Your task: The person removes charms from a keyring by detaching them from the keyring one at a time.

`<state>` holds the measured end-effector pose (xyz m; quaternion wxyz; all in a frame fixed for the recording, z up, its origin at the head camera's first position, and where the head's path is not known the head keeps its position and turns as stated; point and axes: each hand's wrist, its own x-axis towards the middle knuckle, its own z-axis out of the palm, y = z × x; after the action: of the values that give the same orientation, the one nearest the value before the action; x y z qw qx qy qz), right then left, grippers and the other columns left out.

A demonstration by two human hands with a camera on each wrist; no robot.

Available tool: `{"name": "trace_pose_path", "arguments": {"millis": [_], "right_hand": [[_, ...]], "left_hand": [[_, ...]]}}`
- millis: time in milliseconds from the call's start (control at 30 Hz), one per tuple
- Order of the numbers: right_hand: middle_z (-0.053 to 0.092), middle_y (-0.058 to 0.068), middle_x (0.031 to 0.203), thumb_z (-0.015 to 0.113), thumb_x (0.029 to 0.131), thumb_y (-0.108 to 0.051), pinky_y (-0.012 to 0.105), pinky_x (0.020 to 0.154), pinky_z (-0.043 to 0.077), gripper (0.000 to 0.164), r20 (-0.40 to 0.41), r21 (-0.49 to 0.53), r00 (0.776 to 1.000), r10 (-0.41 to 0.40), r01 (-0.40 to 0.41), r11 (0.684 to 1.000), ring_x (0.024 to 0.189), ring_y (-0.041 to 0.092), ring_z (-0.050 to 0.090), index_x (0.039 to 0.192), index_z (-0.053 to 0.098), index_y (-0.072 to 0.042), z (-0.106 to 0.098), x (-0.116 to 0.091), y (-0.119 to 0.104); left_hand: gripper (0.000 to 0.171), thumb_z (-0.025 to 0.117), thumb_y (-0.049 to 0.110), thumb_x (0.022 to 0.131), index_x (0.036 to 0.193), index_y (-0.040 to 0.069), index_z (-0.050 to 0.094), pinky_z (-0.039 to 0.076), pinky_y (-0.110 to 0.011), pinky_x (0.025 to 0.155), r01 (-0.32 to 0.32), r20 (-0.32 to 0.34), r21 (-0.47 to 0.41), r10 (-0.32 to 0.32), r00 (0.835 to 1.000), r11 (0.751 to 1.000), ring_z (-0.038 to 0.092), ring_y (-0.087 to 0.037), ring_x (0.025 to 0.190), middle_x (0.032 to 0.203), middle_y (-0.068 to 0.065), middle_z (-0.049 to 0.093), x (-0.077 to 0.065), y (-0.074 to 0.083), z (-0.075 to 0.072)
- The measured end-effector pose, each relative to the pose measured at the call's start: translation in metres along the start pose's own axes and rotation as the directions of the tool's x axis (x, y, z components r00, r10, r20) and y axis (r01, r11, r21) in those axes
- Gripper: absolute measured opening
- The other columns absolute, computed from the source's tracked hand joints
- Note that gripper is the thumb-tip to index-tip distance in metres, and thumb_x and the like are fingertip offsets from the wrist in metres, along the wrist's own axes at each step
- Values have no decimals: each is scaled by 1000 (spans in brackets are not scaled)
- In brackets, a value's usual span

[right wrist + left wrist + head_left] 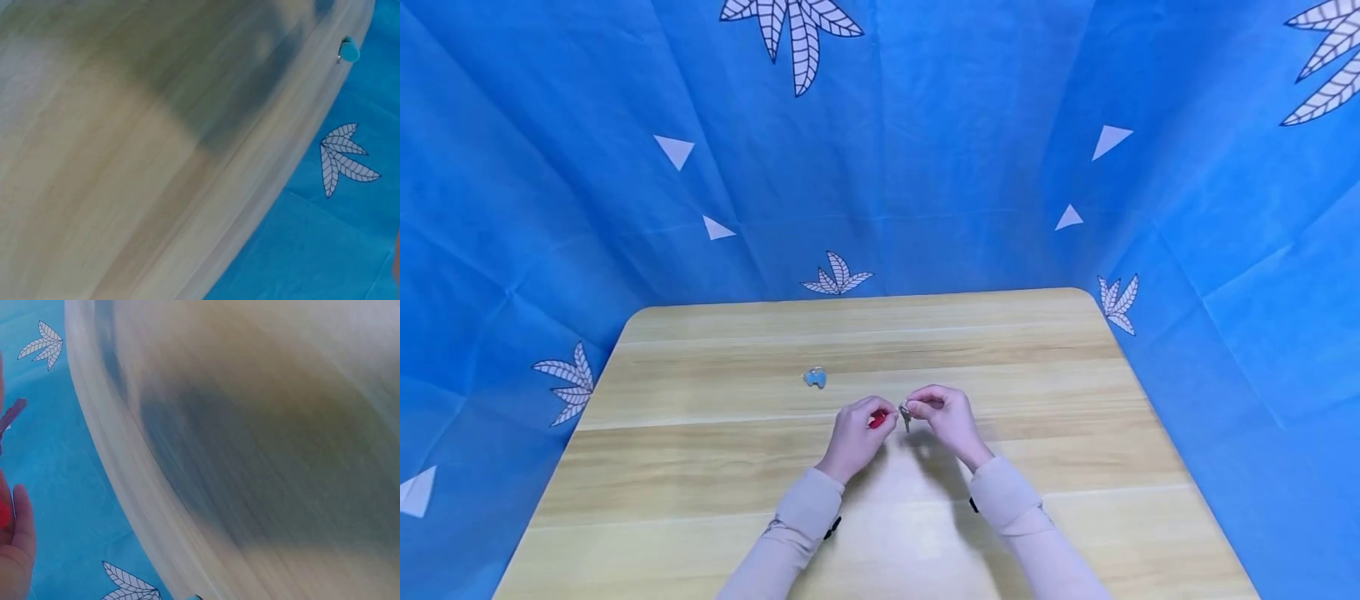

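Note:
Over the middle of the table, my left hand [857, 433] holds a small red object [877, 419] in curled fingers; much of it is hidden, so its kind is unclear. My right hand [949, 421] is close beside it and pinches a small metal key [907, 423] at its top, so the blade hangs down between both hands. At the left edge of the left wrist view appear part of the left hand [17, 550], the red object [4, 514] and the key [14, 414]. Only a sliver of the right hand [397, 269] enters the right wrist view.
A small blue piece [816, 377] with a shiny edge lies on the wooden table [700, 483], beyond the left hand. It also appears near the table's far edge in the right wrist view, as a blue piece [350, 51]. Blue cloth [925, 150] with leaf prints surrounds the table.

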<state>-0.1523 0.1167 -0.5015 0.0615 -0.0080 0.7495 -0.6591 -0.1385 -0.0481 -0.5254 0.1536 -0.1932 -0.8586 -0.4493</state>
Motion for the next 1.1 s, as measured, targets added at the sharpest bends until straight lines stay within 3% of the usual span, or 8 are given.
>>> {"name": "trace_pose_path", "arguments": {"millis": [300,533,633,733,867,933,1000,1100], "right_hand": [[67,20,91,63,81,3,25,75,54,18,122,-167,986,-114,133,977,80,24,65,98,62,7,-5,-11,-17],[68,15,95,64,83,-8,23,77,54,16,162,-213,976,-147,180,960,87,26,66,97,67,-1,-4,-4,4],[69,11,94,65,83,-8,21,77,54,13,170,-271,965,-199,240,932,86,22,66,94,68,-4,-3,-4,6],[68,5,89,66,82,-8,22,75,54,10,179,-408,921,-346,389,826,83,17,65,90,69,-6,-2,-3,4],[66,0,82,70,78,-6,21,70,54,7,212,-591,789,-576,573,567,77,13,63,85,71,-7,1,-2,1],[66,0,79,71,76,-5,19,67,53,7,227,-631,731,-644,614,474,72,12,63,82,71,-7,2,-1,-1],[65,0,75,73,74,-4,17,64,53,7,229,-657,700,-676,624,424,68,12,62,81,70,-6,4,-1,-2],[64,0,71,74,72,-1,16,60,52,9,190,-668,699,-689,607,431,63,10,61,79,70,-6,5,-2,-4]], "left_hand": [[4,63,11,85,86,9,66,54,-22,65,0,14,12,0,1000,1000,60,-9,74,81,0,67,5,1,-2],[4,64,8,84,85,10,66,53,-19,68,-52,25,59,51,998,997,62,-9,76,83,1,67,10,2,-4],[4,63,8,84,84,10,67,53,-18,68,-91,43,91,87,995,992,61,-8,74,82,1,66,12,2,-5],[5,64,7,84,83,11,67,53,-18,67,-124,50,127,119,992,984,60,-7,73,81,2,65,13,2,-7],[7,65,6,82,82,12,66,51,-17,64,-158,41,159,153,987,975,58,-6,69,78,3,64,16,4,-10],[7,65,5,81,81,13,66,51,-16,62,-171,36,166,167,985,971,58,-6,68,77,3,64,17,4,-11],[7,65,6,82,81,12,66,51,-16,63,-176,30,161,173,984,971,59,-6,69,77,3,64,17,4,-12],[6,65,7,82,81,13,66,52,-17,64,-168,22,143,167,986,975,60,-6,70,79,3,64,17,4,-12]]}}
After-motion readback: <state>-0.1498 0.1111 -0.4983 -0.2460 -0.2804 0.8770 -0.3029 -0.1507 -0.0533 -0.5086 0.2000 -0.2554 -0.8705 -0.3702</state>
